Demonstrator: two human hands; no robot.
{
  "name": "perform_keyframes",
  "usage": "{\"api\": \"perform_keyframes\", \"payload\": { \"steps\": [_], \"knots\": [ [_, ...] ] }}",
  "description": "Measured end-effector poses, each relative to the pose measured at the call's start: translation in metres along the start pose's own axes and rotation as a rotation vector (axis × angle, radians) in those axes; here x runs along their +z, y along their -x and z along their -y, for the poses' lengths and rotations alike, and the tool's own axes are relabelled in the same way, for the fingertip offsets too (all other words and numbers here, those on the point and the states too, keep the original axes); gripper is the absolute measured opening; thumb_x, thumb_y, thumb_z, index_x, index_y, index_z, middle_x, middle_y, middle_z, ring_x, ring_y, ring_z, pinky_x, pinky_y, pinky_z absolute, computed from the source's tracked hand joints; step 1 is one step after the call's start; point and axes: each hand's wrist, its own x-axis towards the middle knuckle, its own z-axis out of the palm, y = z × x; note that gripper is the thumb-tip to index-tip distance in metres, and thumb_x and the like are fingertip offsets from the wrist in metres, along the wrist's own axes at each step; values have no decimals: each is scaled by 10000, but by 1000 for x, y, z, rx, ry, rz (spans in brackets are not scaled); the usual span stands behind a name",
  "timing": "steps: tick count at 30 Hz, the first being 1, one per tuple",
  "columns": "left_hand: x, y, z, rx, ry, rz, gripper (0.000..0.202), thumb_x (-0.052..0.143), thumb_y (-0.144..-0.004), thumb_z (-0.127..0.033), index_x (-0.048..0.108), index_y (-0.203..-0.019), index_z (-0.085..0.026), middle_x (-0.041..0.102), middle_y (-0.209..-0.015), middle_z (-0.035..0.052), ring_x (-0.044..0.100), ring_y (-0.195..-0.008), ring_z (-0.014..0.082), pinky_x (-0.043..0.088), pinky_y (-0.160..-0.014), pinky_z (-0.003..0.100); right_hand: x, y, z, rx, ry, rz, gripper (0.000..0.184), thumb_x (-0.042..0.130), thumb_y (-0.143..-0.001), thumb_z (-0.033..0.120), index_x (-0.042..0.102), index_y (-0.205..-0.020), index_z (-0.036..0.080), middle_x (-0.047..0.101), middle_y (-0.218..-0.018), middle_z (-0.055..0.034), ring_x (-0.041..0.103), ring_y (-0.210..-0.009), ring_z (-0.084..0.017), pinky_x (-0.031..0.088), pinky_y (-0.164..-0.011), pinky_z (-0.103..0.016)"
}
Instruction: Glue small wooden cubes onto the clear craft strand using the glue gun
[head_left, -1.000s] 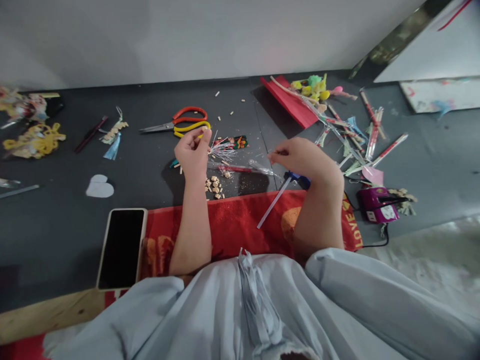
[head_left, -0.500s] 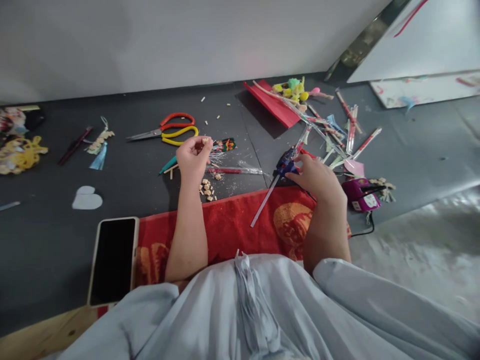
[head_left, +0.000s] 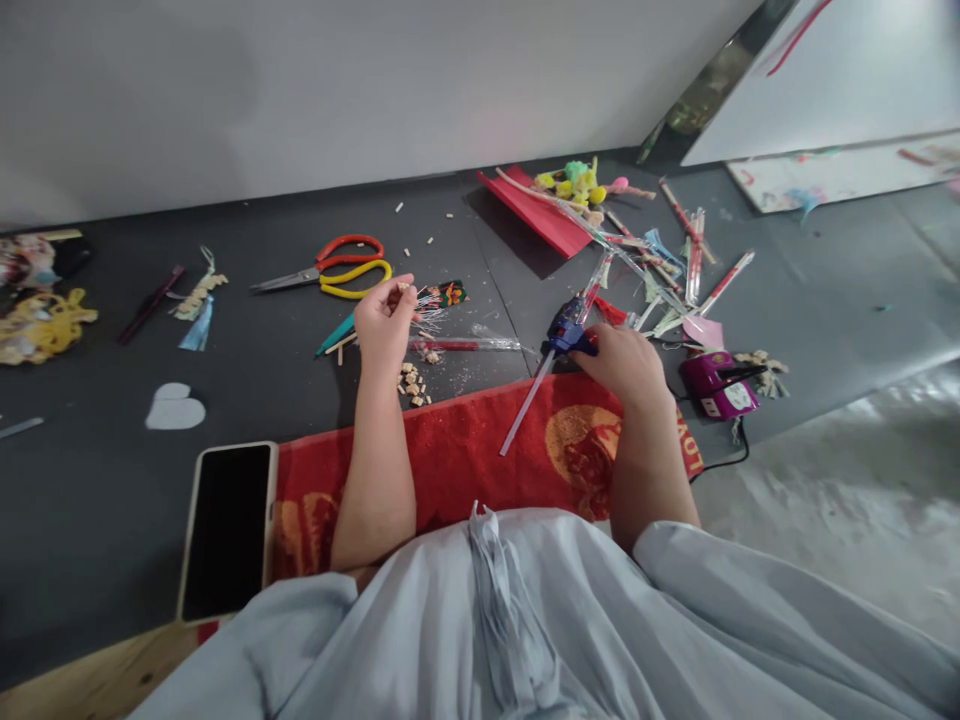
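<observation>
My left hand [head_left: 384, 312] is closed in a pinch, its fingertips on a small pale piece [head_left: 405, 286] that they mostly hide. My right hand [head_left: 621, 362] is closed around the handle of a blue hot glue gun [head_left: 568, 327]. A translucent glue stick [head_left: 527, 402] juts from the gun's back, over the red patterned towel [head_left: 465, 450]. Under my left hand lie a teal pointed tool [head_left: 336, 334], thin wires [head_left: 431, 308] and a pile of small pale pieces [head_left: 412, 380]. A red stick in clear wrap [head_left: 457, 345] lies between my hands.
Scissors [head_left: 330, 268] with red and yellow handles lie behind my left hand. A phone [head_left: 229, 530] lies front left. Wrapped red sticks [head_left: 696, 260], red card [head_left: 536, 215] and a purple power socket block [head_left: 718, 387] with a cord are at right. A pale wall [head_left: 337, 90] stands behind.
My right hand has shifted from the top of the glue gun to a grip around its handle. My left hand has turned slightly, and the pale piece shows less. The view has shifted a little.
</observation>
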Motion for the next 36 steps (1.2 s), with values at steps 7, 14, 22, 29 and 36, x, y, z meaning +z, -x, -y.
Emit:
{"api": "perform_keyframes", "payload": {
  "steps": [7,14,22,29,36],
  "knots": [
    [-1,0,0,18,-39,18,241,730,-685,-298,717,-878,-155,624,-650,-9,509,-484,55,447,-468,196,-4,2,-10,-66,-174,-118,403,498,-838,391,599,-1135,138,658,-1066,-185,612,-998,-326,470,-838,-430],
    [0,1,-3,-46,23,30,284,618,-791,-460,520,-706,-207,481,-524,-64,405,-374,46,376,-391,201,-16,-5,-14,-128,-1172,-168,278,534,-799,432,558,-989,230,611,-809,-29,611,-685,-178,510,-692,-357],
    [-1,3,-5,-68,131,8,412,516,-804,-615,431,-639,-247,416,-460,-42,382,-358,80,322,-388,262,-38,-9,7,-203,-1342,-129,103,564,-765,337,574,-849,277,555,-748,4,533,-591,-145,485,-626,-334],
    [-6,-1,-3,-37,181,61,317,622,-770,-549,643,-762,-232,389,-494,-46,369,-426,64,353,-449,242,-50,-24,41,-275,-1297,-45,225,590,-787,448,625,-898,255,533,-709,12,481,-537,-110,407,-541,-296],
    [-7,7,-11,-102,276,138,375,749,-697,-407,649,-1030,-265,686,-786,-23,630,-641,60,533,-693,224,-34,-37,85,-355,-1493,85,331,644,-734,558,630,-762,228,541,-588,23,457,-420,-87,372,-409,-261]
  ]
}}
